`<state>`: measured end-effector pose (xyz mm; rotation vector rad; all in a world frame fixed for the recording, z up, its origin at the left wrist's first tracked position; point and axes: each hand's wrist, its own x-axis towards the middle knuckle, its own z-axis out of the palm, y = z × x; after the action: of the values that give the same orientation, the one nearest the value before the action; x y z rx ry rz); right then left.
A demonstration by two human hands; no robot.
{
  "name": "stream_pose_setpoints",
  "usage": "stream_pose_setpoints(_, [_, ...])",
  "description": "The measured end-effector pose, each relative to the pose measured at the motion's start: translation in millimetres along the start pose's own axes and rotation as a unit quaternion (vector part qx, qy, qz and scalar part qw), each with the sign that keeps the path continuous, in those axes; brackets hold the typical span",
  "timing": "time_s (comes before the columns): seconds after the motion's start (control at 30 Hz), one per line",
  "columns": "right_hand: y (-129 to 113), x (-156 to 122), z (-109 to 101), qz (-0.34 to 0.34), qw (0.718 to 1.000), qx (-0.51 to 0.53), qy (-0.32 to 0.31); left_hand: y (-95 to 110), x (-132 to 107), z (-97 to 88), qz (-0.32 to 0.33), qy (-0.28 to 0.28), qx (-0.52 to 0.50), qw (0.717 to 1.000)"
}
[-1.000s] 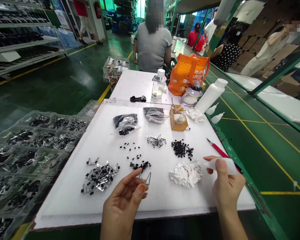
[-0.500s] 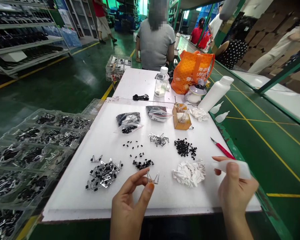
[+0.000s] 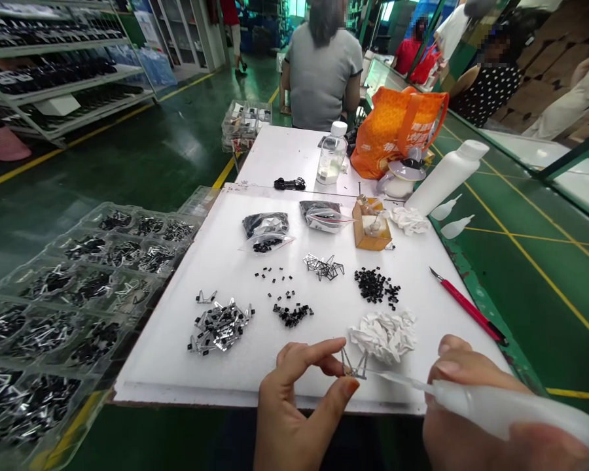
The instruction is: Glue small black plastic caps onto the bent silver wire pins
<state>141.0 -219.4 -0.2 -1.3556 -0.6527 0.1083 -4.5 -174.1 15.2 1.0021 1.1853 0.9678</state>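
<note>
From your head camera: your left hand (image 3: 299, 405) pinches a small bent metal wire frame (image 3: 353, 366) between thumb and fingertips, just above the near edge of the white foam-topped surface (image 3: 161, 353). Your right hand (image 3: 476, 418) is closed around a white plastic squeeze bottle with a long thin nozzle (image 3: 500, 409), which lies almost level and points left. Its tip is at the frame, though you cannot tell whether they touch.

A mound of crumpled white tissue (image 3: 383, 337) sits just beyond the frame, between your hands and a heap of small black parts (image 3: 375, 286). To the left lies a pile of clear-and-black assembled pieces (image 3: 220, 326). Farther up are a tangle of loose wire frames (image 3: 324, 266), two plastic bags of black parts (image 3: 265, 224) and a small cardboard tray (image 3: 370, 226).

A red-handled craft knife (image 3: 466, 311) lies along the surface's right edge, beyond your right hand. Clear plastic trays of finished pieces (image 3: 78, 314) sit past the left edge. Ahead, a co-worker in a grey shirt (image 3: 321, 78) sits beyond an orange bag (image 3: 397, 134).
</note>
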Motion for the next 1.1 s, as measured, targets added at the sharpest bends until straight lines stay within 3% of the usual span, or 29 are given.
stream_pose_setpoints(0.07, [6.9,-2.9,0.1,0.001,1.000,0.017,0.024,-1.1,-0.5,-0.3,0.011,-0.007,-0.005,1.000])
stream_pose_setpoints(0.3, [11.4,-2.6,-2.9,0.035,0.998,0.038,0.020,-3.0,-2.4,0.1,0.021,-0.014,-0.008,1.000])
stream_pose_setpoints(0.57, [17.0,-2.5,-4.4,0.019,0.998,0.049,0.032,-4.2,-2.7,0.1,0.027,-0.015,-0.008,0.999])
stream_pose_setpoints(0.93, [6.7,-7.0,1.6,0.098,0.993,0.054,0.048,-4.4,-2.6,0.4,0.028,-0.015,-0.010,0.999])
stream_pose_setpoints(1.1, [3.9,-8.0,3.1,0.095,0.993,0.049,0.058,-3.3,-1.8,1.0,0.028,-0.015,-0.011,0.999])
